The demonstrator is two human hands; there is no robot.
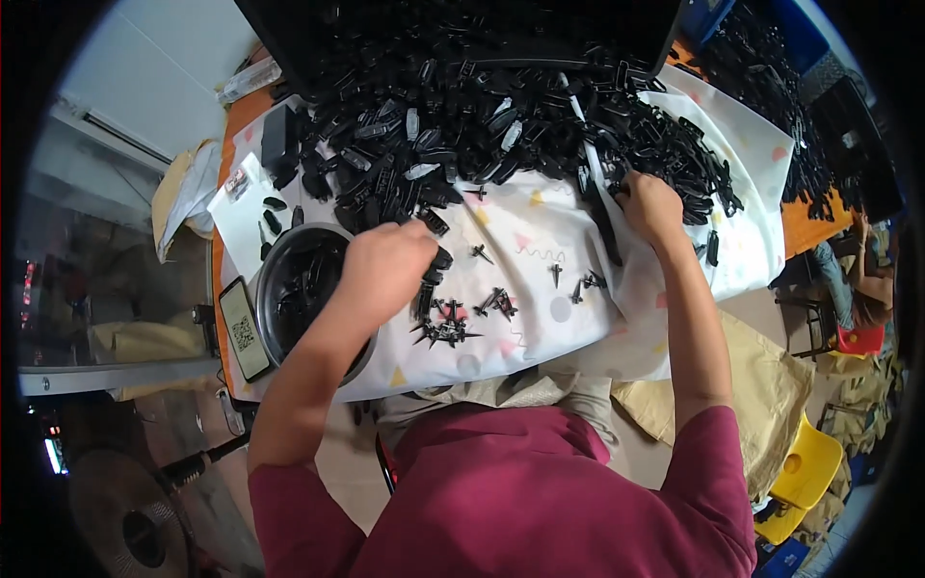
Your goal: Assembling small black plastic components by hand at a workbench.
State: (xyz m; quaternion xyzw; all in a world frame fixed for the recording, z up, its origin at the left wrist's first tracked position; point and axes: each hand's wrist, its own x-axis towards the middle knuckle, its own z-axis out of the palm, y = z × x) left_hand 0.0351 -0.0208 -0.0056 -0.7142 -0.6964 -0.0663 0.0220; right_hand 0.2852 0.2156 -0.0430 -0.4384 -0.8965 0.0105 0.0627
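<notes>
My left hand (387,268) is closed, beside the metal bowl (363,364). Small black plastic parts (436,223) lie right at its fingertips; whether one is in its grip is hidden. My right hand (654,206) has its fingers curled together at the right edge of a heap of black plastic parts (472,130), and what they pinch cannot be made out. Next to it a long dark strip (602,223) lies on the cloth. Small pointed black pieces (449,326) are scattered between my hands, with a few more (586,284) toward the right.
Black parts lie inside the bowl. A phone (245,330) rests left of it on the patterned white cloth (540,332). Behind the heap stands a large black bin (462,29). More black parts (761,96) are piled at far right, near a yellow stool (805,467) and another person (872,275).
</notes>
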